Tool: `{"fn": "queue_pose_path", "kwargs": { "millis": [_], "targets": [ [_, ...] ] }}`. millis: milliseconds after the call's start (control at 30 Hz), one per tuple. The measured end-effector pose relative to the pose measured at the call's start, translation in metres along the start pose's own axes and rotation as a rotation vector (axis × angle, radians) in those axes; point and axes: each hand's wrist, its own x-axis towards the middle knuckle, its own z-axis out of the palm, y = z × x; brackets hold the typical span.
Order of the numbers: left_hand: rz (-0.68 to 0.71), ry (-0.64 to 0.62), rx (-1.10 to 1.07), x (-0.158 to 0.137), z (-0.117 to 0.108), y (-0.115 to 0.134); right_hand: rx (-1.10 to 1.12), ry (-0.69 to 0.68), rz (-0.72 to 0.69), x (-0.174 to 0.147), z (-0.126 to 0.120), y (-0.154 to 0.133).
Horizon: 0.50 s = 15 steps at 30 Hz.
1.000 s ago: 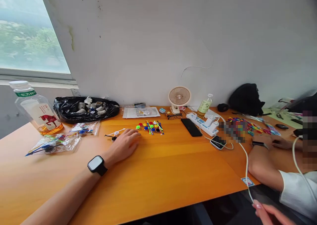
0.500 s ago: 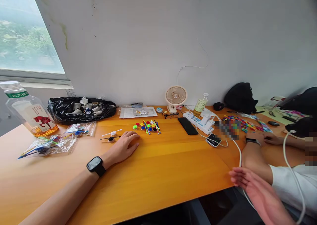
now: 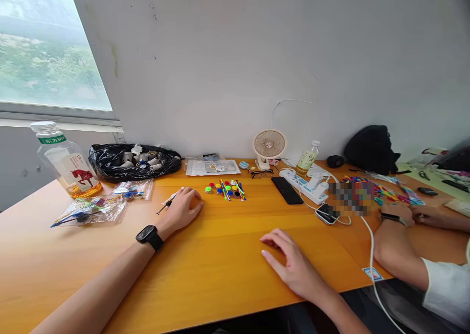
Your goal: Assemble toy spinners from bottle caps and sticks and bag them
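Note:
My left hand [image 3: 183, 209], with a black watch [image 3: 150, 237] on the wrist, rests on the table with its thumb apart from the fingers. Just beside its fingers are a black arrow-shaped piece [image 3: 164, 207] and a whitish piece, both partly covered by the hand. My right hand [image 3: 292, 260] hovers over the table's near side, fingers loosely curved and thumb spread, holding nothing. Beyond both hands sits a group of small coloured discs [image 3: 208, 190] with several thin coloured sticks [image 3: 224, 191].
On the left stand a tea bottle [image 3: 75, 170] and clear bags of parts [image 3: 91, 211]; behind is a black plastic bag [image 3: 110, 165]. A fan [image 3: 270, 144], a phone [image 3: 287, 191] and a power strip [image 3: 304, 187] lie farther back. A co-worker's arm [image 3: 396, 241] rests at right.
My right hand has come in from the lower right to over the table. My left hand now covers more of the arrow pieces. The view has turned slightly left.

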Motion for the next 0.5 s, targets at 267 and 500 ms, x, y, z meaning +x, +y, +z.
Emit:
{"fn": "queue_pose_path", "kwargs": {
  "millis": [267,500],
  "targets": [
    [0.049,0.084,0.024,0.0,0.003,-0.005,-0.315,-0.123,-0.322,0.069,0.061,-0.052],
    [0.159,0.04,-0.005,-0.004,0.001,0.007,-0.494,0.059,-0.148,0.124,0.087,-0.045]
  ]
}}
